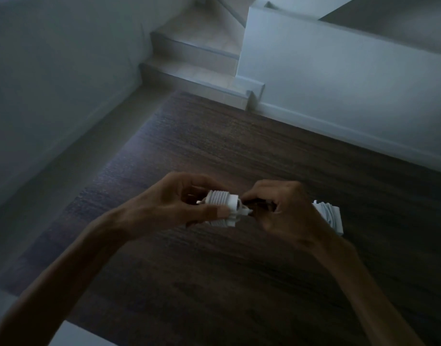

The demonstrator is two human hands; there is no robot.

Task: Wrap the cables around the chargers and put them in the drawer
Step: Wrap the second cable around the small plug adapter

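A white charger (223, 201) with its white cable coiled tightly round it is held above the dark wooden surface (239, 146). My left hand (179, 201) grips the charger from the left, thumb along its near side. My right hand (282, 208) pinches the loose cable end at the charger's right side. A second white charger (330, 217), also wound with cable, lies on the wood just behind my right hand, partly hidden by it. No drawer is in view.
The dark wood surface runs toward a white wall (339, 83) at the back right and another wall (52, 83) on the left. Light steps (197, 58) rise at the back centre. A pale edge (72, 335) shows at the bottom left.
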